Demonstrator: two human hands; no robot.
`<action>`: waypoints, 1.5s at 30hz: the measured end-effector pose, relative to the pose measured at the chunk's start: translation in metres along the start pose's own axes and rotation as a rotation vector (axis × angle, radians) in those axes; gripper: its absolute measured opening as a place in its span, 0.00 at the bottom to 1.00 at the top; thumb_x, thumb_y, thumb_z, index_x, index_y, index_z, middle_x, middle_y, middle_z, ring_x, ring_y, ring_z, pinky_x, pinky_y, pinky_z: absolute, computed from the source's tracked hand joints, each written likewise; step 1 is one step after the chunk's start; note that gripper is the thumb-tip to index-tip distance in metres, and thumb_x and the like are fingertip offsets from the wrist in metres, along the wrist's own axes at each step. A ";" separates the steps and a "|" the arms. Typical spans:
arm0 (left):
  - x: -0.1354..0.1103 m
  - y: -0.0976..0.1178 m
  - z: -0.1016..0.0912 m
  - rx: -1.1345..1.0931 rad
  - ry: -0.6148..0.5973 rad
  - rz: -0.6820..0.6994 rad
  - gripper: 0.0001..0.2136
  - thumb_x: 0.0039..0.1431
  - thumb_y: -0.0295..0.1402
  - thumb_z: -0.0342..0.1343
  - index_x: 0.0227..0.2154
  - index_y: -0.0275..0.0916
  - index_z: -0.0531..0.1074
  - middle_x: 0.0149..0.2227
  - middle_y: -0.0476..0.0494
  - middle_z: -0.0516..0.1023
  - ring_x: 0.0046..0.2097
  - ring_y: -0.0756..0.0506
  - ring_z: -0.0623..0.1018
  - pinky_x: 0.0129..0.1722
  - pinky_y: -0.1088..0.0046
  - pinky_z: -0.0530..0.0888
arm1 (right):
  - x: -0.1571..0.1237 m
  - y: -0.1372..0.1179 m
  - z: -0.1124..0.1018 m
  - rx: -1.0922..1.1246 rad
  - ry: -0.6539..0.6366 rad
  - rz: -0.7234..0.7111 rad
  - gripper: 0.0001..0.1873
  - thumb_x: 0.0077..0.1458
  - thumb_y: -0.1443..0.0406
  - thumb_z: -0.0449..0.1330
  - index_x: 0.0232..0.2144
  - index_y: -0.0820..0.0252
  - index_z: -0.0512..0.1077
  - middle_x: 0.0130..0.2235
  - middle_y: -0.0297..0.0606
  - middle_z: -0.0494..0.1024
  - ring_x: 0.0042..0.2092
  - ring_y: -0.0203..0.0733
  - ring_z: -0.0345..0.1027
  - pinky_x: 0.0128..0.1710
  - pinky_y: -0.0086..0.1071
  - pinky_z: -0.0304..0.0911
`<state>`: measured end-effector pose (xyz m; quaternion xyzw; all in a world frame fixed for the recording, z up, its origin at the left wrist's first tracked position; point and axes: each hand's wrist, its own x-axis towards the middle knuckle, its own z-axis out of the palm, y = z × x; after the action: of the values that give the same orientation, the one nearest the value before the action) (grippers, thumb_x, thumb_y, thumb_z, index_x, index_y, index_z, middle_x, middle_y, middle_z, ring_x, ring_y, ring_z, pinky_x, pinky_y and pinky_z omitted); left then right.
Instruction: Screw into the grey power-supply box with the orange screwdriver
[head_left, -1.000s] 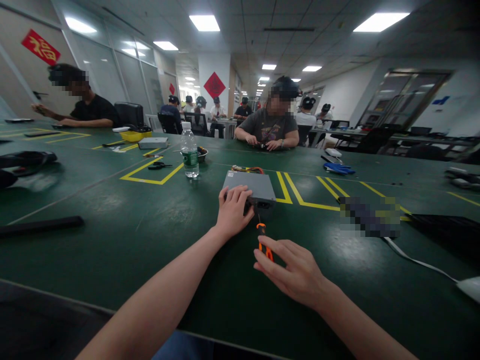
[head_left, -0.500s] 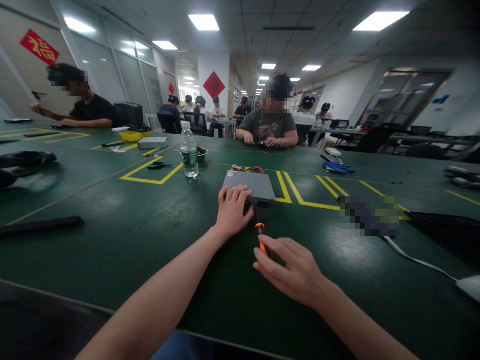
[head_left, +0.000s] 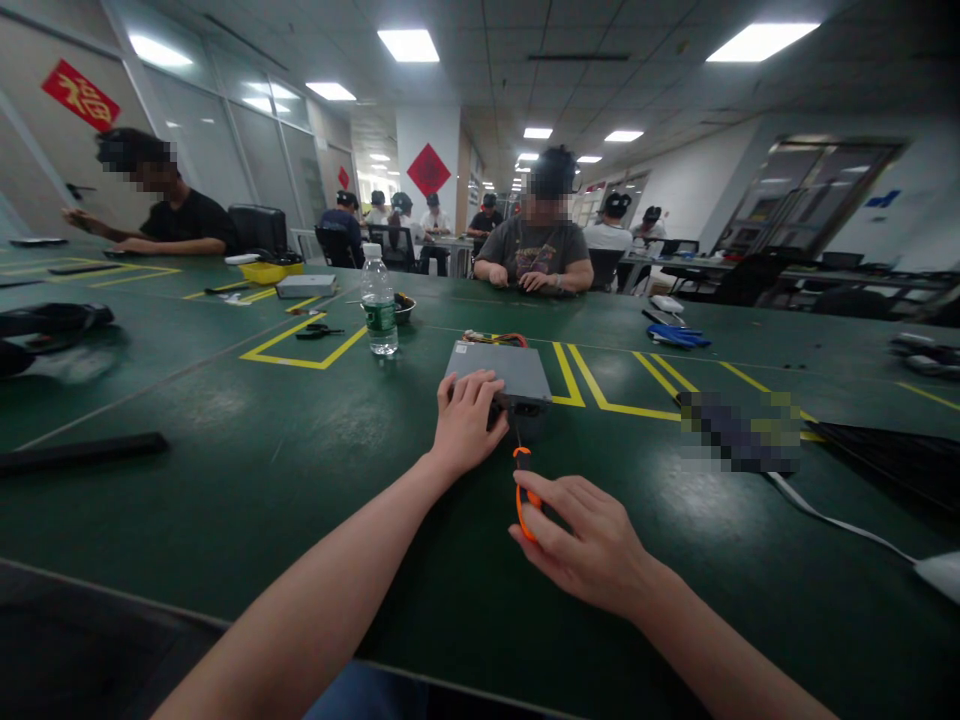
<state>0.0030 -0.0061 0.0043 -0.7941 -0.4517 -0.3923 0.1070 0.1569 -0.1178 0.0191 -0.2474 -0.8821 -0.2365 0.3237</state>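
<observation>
A grey metal computer power supply (head_left: pixel 510 370) sits on the green table, with a bundle of coloured wires (head_left: pixel 495 338) at its far side. My left hand (head_left: pixel 466 420) grips its near left corner, fingers over the top and thumb down along the front face. In my right hand (head_left: pixel 581 535) is a screwdriver (head_left: pixel 523 490) with an orange and black handle, held between thumb and fingers. Its shaft points away from me to the front face of the power supply. Whether the tip sits in a screw is too small to tell.
Left of the power supply stands a water bottle (head_left: pixel 380 310), near a small bowl (head_left: pixel 403 308). Pliers (head_left: pixel 319 331) lie inside yellow tape. Blue-handled tools (head_left: pixel 677 335) and a white cable (head_left: pixel 832 522) are to the right. A co-worker (head_left: pixel 536 250) sits opposite.
The screwdriver's handle has turned in my right fingers and shows more orange now. My left hand and the power supply have stayed in place.
</observation>
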 end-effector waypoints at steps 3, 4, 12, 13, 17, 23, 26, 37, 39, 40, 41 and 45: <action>0.000 0.000 0.001 -0.001 0.001 -0.001 0.15 0.54 0.34 0.51 0.46 0.44 0.63 0.52 0.45 0.68 0.56 0.44 0.63 0.59 0.59 0.49 | 0.001 -0.001 -0.002 -0.008 -0.090 -0.022 0.12 0.52 0.66 0.56 0.42 0.60 0.67 0.44 0.47 0.72 0.37 0.40 0.68 0.35 0.35 0.67; 0.000 0.000 0.001 -0.001 0.003 -0.001 0.15 0.54 0.35 0.51 0.46 0.43 0.63 0.52 0.45 0.68 0.56 0.44 0.63 0.59 0.59 0.49 | 0.001 -0.001 -0.003 0.005 -0.107 -0.017 0.14 0.53 0.65 0.56 0.43 0.61 0.67 0.45 0.48 0.71 0.38 0.41 0.68 0.36 0.35 0.67; 0.000 0.000 0.000 -0.002 -0.002 -0.001 0.15 0.54 0.35 0.50 0.46 0.43 0.64 0.51 0.45 0.68 0.56 0.44 0.63 0.59 0.59 0.49 | -0.001 -0.001 -0.001 0.041 0.023 0.032 0.12 0.53 0.65 0.56 0.40 0.65 0.64 0.45 0.52 0.71 0.40 0.41 0.69 0.34 0.31 0.68; 0.000 0.000 0.000 -0.004 -0.003 -0.001 0.15 0.54 0.35 0.50 0.46 0.43 0.64 0.52 0.45 0.68 0.56 0.44 0.63 0.59 0.59 0.49 | -0.001 0.000 0.000 0.046 0.047 0.033 0.10 0.53 0.66 0.57 0.38 0.65 0.64 0.44 0.51 0.72 0.39 0.40 0.69 0.33 0.32 0.68; 0.000 0.000 0.000 -0.005 0.002 -0.004 0.15 0.54 0.35 0.51 0.46 0.43 0.64 0.52 0.45 0.68 0.56 0.44 0.63 0.59 0.59 0.49 | 0.000 0.000 -0.003 0.019 0.011 0.003 0.10 0.53 0.68 0.57 0.40 0.61 0.66 0.43 0.47 0.73 0.37 0.38 0.69 0.34 0.32 0.67; 0.000 0.000 0.000 -0.008 0.000 -0.002 0.15 0.54 0.35 0.51 0.45 0.44 0.64 0.52 0.45 0.68 0.56 0.44 0.63 0.59 0.59 0.49 | 0.001 -0.002 -0.007 0.042 -0.037 0.031 0.16 0.55 0.67 0.52 0.46 0.65 0.65 0.47 0.52 0.71 0.45 0.43 0.69 0.37 0.31 0.68; 0.000 0.000 0.000 -0.010 -0.001 0.001 0.15 0.54 0.35 0.51 0.46 0.43 0.64 0.52 0.45 0.68 0.56 0.44 0.63 0.59 0.60 0.49 | 0.000 -0.001 -0.004 0.043 0.038 0.041 0.14 0.54 0.66 0.55 0.43 0.66 0.64 0.45 0.52 0.72 0.42 0.42 0.70 0.35 0.31 0.68; 0.000 0.000 0.000 -0.003 -0.006 -0.005 0.15 0.54 0.35 0.51 0.46 0.43 0.64 0.52 0.45 0.68 0.56 0.44 0.63 0.59 0.59 0.50 | 0.001 -0.002 -0.007 0.063 -0.056 0.036 0.16 0.55 0.66 0.53 0.46 0.64 0.65 0.48 0.52 0.69 0.45 0.43 0.68 0.37 0.32 0.68; 0.000 0.000 0.001 -0.005 0.001 -0.004 0.15 0.54 0.35 0.51 0.46 0.44 0.64 0.52 0.45 0.68 0.56 0.44 0.63 0.59 0.59 0.49 | 0.000 -0.002 -0.005 0.076 -0.043 0.042 0.17 0.55 0.68 0.53 0.47 0.66 0.64 0.48 0.53 0.69 0.46 0.43 0.68 0.37 0.31 0.68; 0.000 0.000 0.001 -0.006 0.003 -0.003 0.15 0.54 0.35 0.51 0.46 0.44 0.64 0.52 0.46 0.68 0.56 0.44 0.63 0.59 0.59 0.49 | -0.001 -0.002 -0.004 0.078 -0.011 0.043 0.16 0.54 0.68 0.54 0.46 0.67 0.64 0.48 0.54 0.69 0.44 0.43 0.69 0.36 0.31 0.68; 0.000 0.000 0.001 -0.007 0.003 -0.002 0.15 0.54 0.35 0.51 0.46 0.44 0.64 0.52 0.46 0.68 0.56 0.44 0.63 0.59 0.59 0.49 | -0.001 -0.001 -0.003 0.081 0.021 0.044 0.14 0.53 0.68 0.55 0.44 0.67 0.64 0.48 0.55 0.70 0.42 0.42 0.69 0.35 0.31 0.68; 0.000 0.000 0.000 -0.010 -0.001 -0.002 0.15 0.54 0.35 0.50 0.46 0.43 0.63 0.52 0.45 0.68 0.56 0.44 0.63 0.59 0.59 0.49 | -0.004 0.000 0.000 0.093 0.047 0.044 0.11 0.52 0.68 0.57 0.39 0.64 0.63 0.47 0.53 0.71 0.36 0.38 0.70 0.32 0.31 0.67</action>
<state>0.0030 -0.0058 0.0039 -0.7945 -0.4504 -0.3942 0.1024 0.1595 -0.1192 0.0166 -0.2458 -0.8786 -0.1940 0.3605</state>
